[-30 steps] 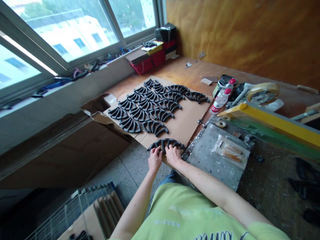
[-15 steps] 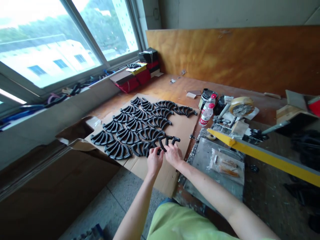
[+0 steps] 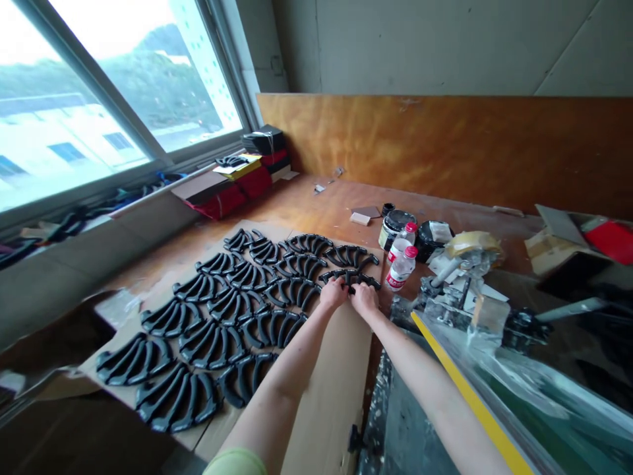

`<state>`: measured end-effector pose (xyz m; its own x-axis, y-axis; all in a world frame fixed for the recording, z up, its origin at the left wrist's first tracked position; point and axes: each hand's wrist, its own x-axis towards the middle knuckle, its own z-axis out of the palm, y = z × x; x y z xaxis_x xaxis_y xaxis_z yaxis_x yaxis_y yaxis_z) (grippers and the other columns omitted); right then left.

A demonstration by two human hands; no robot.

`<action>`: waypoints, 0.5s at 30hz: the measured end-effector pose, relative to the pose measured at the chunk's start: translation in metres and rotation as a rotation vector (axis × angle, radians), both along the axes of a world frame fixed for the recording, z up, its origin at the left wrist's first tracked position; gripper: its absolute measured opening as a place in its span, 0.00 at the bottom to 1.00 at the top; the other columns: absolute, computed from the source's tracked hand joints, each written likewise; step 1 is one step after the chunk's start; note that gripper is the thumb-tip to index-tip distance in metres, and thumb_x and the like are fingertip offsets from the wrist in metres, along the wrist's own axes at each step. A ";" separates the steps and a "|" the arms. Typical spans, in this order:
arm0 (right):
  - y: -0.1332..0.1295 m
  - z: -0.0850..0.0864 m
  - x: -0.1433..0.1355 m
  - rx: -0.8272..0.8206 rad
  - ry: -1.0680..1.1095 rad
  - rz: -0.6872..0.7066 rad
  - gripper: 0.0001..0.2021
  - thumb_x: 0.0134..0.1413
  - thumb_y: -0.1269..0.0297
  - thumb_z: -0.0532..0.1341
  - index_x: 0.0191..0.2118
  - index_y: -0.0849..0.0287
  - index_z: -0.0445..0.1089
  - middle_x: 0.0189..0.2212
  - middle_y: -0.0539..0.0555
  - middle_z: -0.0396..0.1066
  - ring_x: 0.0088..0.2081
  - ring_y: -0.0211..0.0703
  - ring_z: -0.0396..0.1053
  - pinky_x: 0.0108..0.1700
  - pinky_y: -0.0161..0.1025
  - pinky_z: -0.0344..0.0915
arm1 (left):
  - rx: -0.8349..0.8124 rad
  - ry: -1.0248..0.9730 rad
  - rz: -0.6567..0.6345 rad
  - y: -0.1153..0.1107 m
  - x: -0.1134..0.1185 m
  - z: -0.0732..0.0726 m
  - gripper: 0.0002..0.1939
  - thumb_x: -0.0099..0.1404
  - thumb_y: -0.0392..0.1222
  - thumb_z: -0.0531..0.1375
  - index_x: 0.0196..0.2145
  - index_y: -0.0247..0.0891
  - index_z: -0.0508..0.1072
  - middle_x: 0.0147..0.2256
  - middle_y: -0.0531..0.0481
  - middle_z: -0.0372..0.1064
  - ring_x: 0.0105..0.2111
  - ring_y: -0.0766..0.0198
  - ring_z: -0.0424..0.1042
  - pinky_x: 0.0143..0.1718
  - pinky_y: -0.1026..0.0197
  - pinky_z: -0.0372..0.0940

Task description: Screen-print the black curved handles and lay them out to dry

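Workbench point(image 3: 301, 201) by the window point(image 3: 163, 99), fans in close rows

Orange-brown board point(image 3: 395, 142) backs the bench where we work. Toward the far right of a cardboard sheet point(image 3: 336, 389), our left hand point(image 3: 333, 294) and right hand point(image 3: 364, 300) grasp the near edge of one black fan-shaped piece point(image 3: 349, 273), fingers bent over it. It sits just on our side of a similar fan point(image 3: 351, 255) and near two red-capped bottles point(image 3: 399, 272).

If we slide it too far right, its end could knock the nearer bottle; pushed back or left, it could nudge neighbouring fans askew. Its shine might mean a wet or tacky surface, in which case dragging could smear it, but we cannot tell.

Our fingers hide some of its ribs, and we cannot make out whether it rests fully on the cardboard. Our left forearm point(image 3: 289, 382) covers part of the rows, and the sheet's near end is cut off.
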<state>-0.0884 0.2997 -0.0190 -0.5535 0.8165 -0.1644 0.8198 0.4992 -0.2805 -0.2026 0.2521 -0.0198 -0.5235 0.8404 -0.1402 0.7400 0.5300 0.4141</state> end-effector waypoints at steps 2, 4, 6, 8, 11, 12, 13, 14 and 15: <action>0.005 -0.005 -0.007 -0.015 -0.030 0.016 0.16 0.60 0.62 0.57 0.52 0.55 0.72 0.50 0.60 0.69 0.51 0.53 0.64 0.48 0.42 0.60 | -0.032 -0.001 0.000 0.008 -0.008 -0.009 0.15 0.65 0.47 0.57 0.46 0.40 0.75 0.47 0.41 0.70 0.42 0.56 0.75 0.44 0.59 0.65; 0.009 -0.008 -0.013 -0.015 -0.031 0.058 0.16 0.60 0.65 0.55 0.52 0.55 0.71 0.50 0.60 0.68 0.52 0.53 0.62 0.49 0.43 0.60 | -0.043 0.003 0.015 0.012 -0.014 -0.015 0.17 0.65 0.47 0.56 0.48 0.38 0.74 0.48 0.38 0.69 0.42 0.55 0.75 0.44 0.58 0.66; 0.013 -0.007 -0.018 -0.013 -0.011 0.105 0.18 0.61 0.68 0.53 0.55 0.54 0.69 0.51 0.59 0.67 0.52 0.52 0.62 0.50 0.44 0.61 | -0.033 0.010 0.038 0.011 -0.017 -0.016 0.19 0.66 0.46 0.55 0.51 0.36 0.72 0.50 0.36 0.67 0.43 0.53 0.75 0.44 0.58 0.66; 0.012 -0.003 -0.019 -0.016 0.012 0.135 0.21 0.60 0.70 0.53 0.58 0.52 0.66 0.53 0.59 0.65 0.53 0.52 0.62 0.51 0.45 0.61 | -0.007 0.021 0.052 0.005 -0.017 -0.013 0.21 0.66 0.45 0.55 0.53 0.34 0.70 0.52 0.34 0.65 0.44 0.53 0.74 0.45 0.58 0.65; 0.001 0.008 -0.008 -0.043 0.052 0.151 0.25 0.59 0.72 0.54 0.61 0.49 0.61 0.62 0.60 0.55 0.54 0.51 0.64 0.52 0.45 0.63 | 0.037 0.041 0.025 -0.016 -0.007 -0.005 0.21 0.67 0.45 0.55 0.55 0.35 0.68 0.56 0.33 0.62 0.47 0.53 0.73 0.47 0.57 0.65; -0.005 0.013 0.000 -0.056 0.077 0.168 0.25 0.59 0.72 0.54 0.62 0.49 0.61 0.64 0.60 0.51 0.54 0.51 0.64 0.52 0.45 0.63 | 0.064 0.048 0.011 -0.025 -0.001 -0.002 0.21 0.67 0.44 0.55 0.55 0.35 0.68 0.56 0.33 0.61 0.48 0.53 0.73 0.47 0.56 0.65; -0.012 0.018 0.010 -0.068 0.110 0.196 0.25 0.59 0.72 0.54 0.62 0.50 0.61 0.65 0.60 0.50 0.55 0.50 0.64 0.53 0.45 0.63 | 0.095 0.051 -0.004 -0.036 0.005 -0.001 0.20 0.67 0.44 0.55 0.54 0.35 0.69 0.56 0.33 0.62 0.47 0.54 0.73 0.47 0.56 0.65; -0.019 0.023 0.023 -0.080 0.149 0.206 0.24 0.59 0.72 0.55 0.61 0.52 0.62 0.64 0.60 0.52 0.55 0.50 0.64 0.54 0.45 0.63 | 0.134 0.047 -0.016 -0.048 0.011 -0.001 0.19 0.67 0.44 0.55 0.53 0.35 0.70 0.55 0.34 0.63 0.45 0.55 0.74 0.46 0.56 0.66; -0.025 0.029 0.040 -0.090 0.188 0.193 0.22 0.60 0.70 0.57 0.59 0.53 0.64 0.62 0.60 0.55 0.55 0.49 0.64 0.54 0.45 0.63 | 0.168 0.032 -0.026 -0.060 0.018 -0.001 0.18 0.67 0.44 0.55 0.51 0.36 0.71 0.54 0.35 0.64 0.41 0.58 0.75 0.45 0.57 0.67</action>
